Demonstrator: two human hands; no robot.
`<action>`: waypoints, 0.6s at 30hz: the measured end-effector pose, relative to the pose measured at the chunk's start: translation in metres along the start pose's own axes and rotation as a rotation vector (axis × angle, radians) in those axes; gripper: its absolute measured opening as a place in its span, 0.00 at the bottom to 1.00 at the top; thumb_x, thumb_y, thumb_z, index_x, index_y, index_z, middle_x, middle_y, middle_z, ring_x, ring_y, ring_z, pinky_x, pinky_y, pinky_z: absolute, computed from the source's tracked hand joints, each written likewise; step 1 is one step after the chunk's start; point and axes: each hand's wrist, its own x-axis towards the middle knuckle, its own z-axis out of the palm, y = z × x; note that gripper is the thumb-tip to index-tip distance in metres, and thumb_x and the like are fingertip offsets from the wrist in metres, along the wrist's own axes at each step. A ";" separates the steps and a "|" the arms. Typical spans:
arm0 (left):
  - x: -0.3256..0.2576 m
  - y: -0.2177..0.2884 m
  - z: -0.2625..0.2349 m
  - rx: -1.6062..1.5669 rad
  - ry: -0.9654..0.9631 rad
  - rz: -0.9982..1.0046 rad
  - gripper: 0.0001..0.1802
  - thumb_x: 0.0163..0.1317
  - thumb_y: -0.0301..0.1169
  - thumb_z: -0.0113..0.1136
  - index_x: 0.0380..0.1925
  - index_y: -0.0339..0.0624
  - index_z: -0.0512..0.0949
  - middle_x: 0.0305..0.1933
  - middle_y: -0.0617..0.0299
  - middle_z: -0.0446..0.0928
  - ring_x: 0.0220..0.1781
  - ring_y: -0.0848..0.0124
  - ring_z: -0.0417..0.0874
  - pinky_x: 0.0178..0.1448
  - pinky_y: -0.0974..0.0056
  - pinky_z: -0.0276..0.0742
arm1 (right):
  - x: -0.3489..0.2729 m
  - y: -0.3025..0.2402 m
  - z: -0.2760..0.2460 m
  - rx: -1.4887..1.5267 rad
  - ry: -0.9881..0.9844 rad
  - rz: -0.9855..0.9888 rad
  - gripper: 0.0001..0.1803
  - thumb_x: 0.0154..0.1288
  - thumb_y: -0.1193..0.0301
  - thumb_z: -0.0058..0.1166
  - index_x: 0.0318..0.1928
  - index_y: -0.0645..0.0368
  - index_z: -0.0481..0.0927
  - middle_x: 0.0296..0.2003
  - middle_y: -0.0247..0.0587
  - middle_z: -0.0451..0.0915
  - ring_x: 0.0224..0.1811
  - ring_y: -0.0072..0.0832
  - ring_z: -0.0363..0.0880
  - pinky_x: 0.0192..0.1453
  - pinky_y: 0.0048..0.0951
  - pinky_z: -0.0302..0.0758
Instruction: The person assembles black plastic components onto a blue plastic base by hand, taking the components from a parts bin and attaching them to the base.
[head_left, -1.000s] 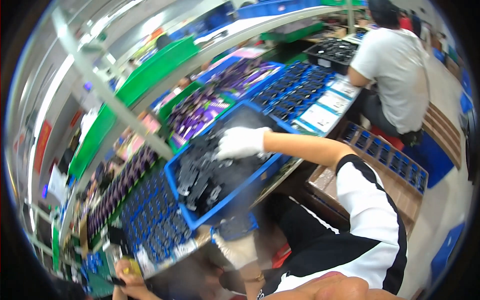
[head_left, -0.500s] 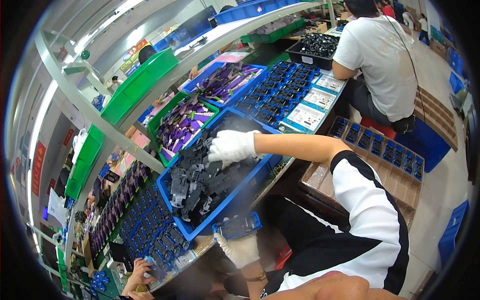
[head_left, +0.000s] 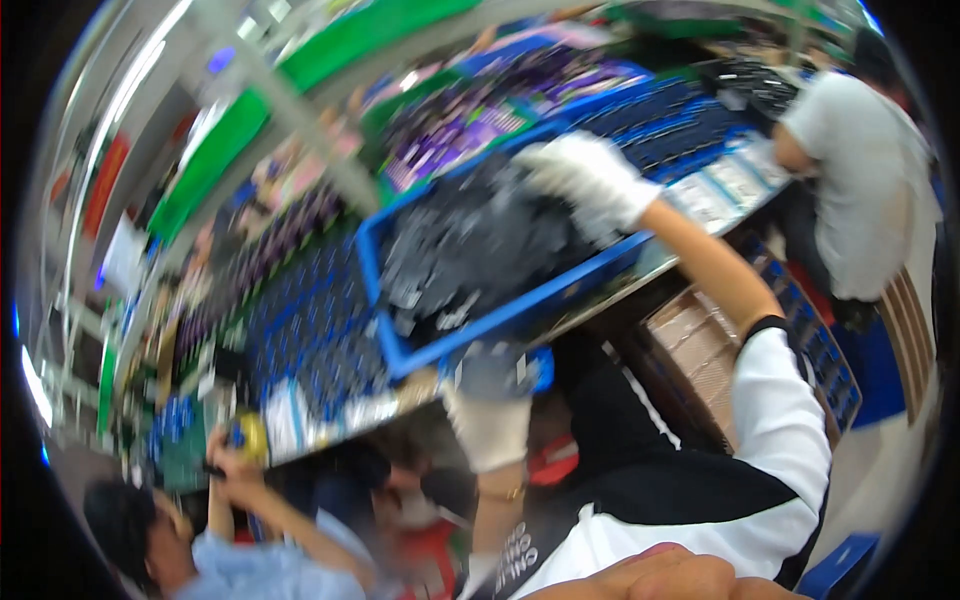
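My left hand (head_left: 488, 425), in a white glove, grips a dark plastic housing with blue edges (head_left: 540, 368) just in front of the near side of a blue bin (head_left: 445, 352). Loose black plastic parts (head_left: 470, 250) are heaped in that bin. Over its far right part is my right hand (head_left: 595, 180), also white-gloved, with the fingers curved downward. Motion blur smears those fingers, so whether they hold a part does not show.
Rows of blue-and-black housings (head_left: 315, 330) lie left of the bin, with more behind on the right. Purple parts (head_left: 455, 150) fill trays behind. A co-worker in light blue (head_left: 270, 550) sits at lower left, another in white (head_left: 870, 180) at right. A divided carton (head_left: 695, 340) stands below the table edge.
The view has turned, bringing the left co-worker's head and body into sight. My right hand has gone from the middle of the heap toward the bin's far right. My left hand keeps the housing.
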 end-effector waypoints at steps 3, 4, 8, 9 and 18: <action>0.013 -0.004 0.002 -0.328 -0.007 -0.024 0.33 0.65 0.61 0.41 0.58 0.48 0.70 0.63 0.59 0.70 0.64 0.54 0.67 0.68 0.41 0.58 | -0.020 -0.006 -0.011 0.087 0.224 0.114 0.16 0.67 0.68 0.47 0.53 0.49 0.79 0.38 0.40 0.79 0.39 0.36 0.76 0.44 0.33 0.75; 0.004 0.001 0.010 -0.456 -0.052 0.057 0.32 0.64 0.60 0.45 0.56 0.49 0.73 0.59 0.58 0.74 0.62 0.53 0.71 0.67 0.43 0.62 | -0.011 -0.028 -0.008 0.103 0.246 0.079 0.17 0.67 0.70 0.46 0.54 0.50 0.78 0.38 0.40 0.78 0.38 0.35 0.75 0.43 0.33 0.74; 0.010 -0.004 0.000 -0.469 0.132 0.118 0.40 0.55 0.62 0.57 0.56 0.41 0.72 0.57 0.49 0.74 0.61 0.50 0.70 0.69 0.43 0.60 | -0.042 -0.119 -0.019 0.407 0.205 0.103 0.21 0.63 0.72 0.47 0.57 0.55 0.77 0.40 0.43 0.76 0.38 0.33 0.75 0.44 0.31 0.72; 0.010 -0.004 0.001 -0.477 0.194 0.122 0.41 0.53 0.63 0.58 0.57 0.42 0.72 0.58 0.49 0.74 0.62 0.51 0.70 0.69 0.43 0.60 | -0.055 -0.136 -0.018 0.425 0.160 0.109 0.22 0.61 0.73 0.49 0.57 0.56 0.76 0.40 0.44 0.76 0.38 0.34 0.75 0.45 0.31 0.72; -0.002 -0.008 0.000 -0.299 0.128 0.189 0.40 0.57 0.65 0.51 0.61 0.50 0.67 0.57 0.59 0.74 0.59 0.64 0.73 0.67 0.58 0.66 | -0.101 -0.209 0.016 0.295 0.102 -0.077 0.28 0.43 0.69 0.66 0.51 0.53 0.79 0.41 0.42 0.74 0.45 0.41 0.72 0.52 0.41 0.69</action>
